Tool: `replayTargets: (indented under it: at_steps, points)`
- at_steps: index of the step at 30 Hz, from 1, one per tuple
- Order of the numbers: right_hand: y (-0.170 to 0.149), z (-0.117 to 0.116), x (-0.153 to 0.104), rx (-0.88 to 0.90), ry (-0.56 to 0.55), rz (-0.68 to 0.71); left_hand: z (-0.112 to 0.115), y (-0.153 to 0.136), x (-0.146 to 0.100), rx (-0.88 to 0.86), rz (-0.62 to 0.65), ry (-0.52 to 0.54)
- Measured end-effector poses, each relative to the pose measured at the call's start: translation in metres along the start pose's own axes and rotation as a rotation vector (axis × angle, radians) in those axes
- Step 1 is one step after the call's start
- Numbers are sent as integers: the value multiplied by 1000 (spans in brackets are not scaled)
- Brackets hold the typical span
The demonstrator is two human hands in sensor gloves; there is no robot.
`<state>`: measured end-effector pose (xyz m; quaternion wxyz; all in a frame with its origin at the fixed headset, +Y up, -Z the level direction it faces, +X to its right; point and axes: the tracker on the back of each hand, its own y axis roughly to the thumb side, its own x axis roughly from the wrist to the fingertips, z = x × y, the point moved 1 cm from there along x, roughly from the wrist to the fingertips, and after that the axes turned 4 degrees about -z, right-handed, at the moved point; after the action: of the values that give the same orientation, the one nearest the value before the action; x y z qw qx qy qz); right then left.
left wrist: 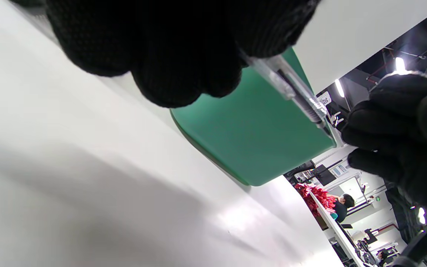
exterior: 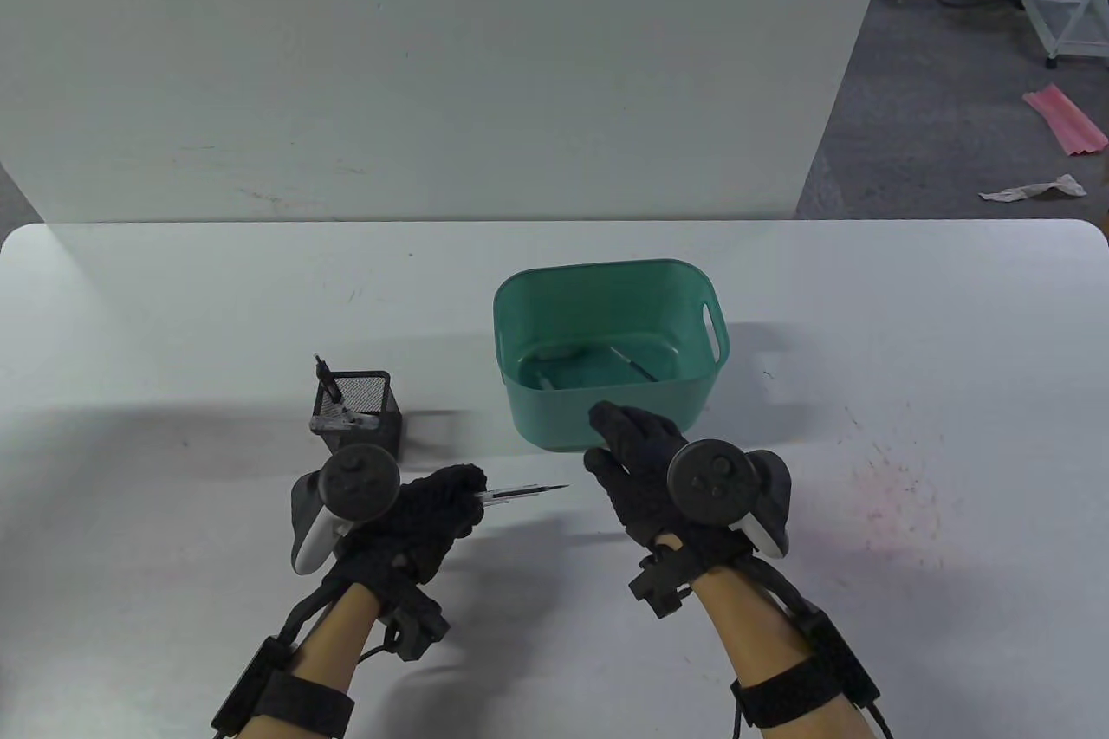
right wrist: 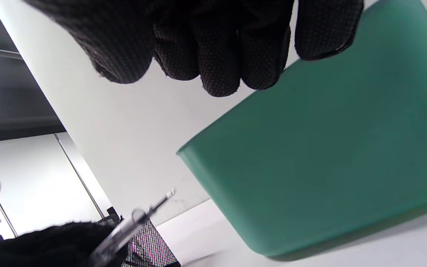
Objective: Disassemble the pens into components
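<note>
The left hand (exterior: 416,514) grips a clear pen (exterior: 520,492), its tip jutting rightward past the fingers (exterior: 463,483). The right hand (exterior: 645,470) hovers relaxed, holding nothing, near that tip, just before the green bin (exterior: 606,427). Pulling this pen apart seems in hand; next the right fingers (exterior: 611,427) should pinch the tip.

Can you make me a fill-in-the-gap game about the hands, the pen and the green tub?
1. The pen is held by the ____ hand.
2. The right hand holds ____.
3. The tub is coloured ____.
4. The black mesh cup stands to the ____ of the tub in the table view.

Missing words: left; nothing; green; left
</note>
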<state>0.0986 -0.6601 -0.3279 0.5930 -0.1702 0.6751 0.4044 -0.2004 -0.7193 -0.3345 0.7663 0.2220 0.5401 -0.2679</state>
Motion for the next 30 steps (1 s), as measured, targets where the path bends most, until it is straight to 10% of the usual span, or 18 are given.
replayTargets:
  at_steps: [30]
  points:
    - [-15,-42,-13,-51,190,50,17,8,-1,13,18,-30]
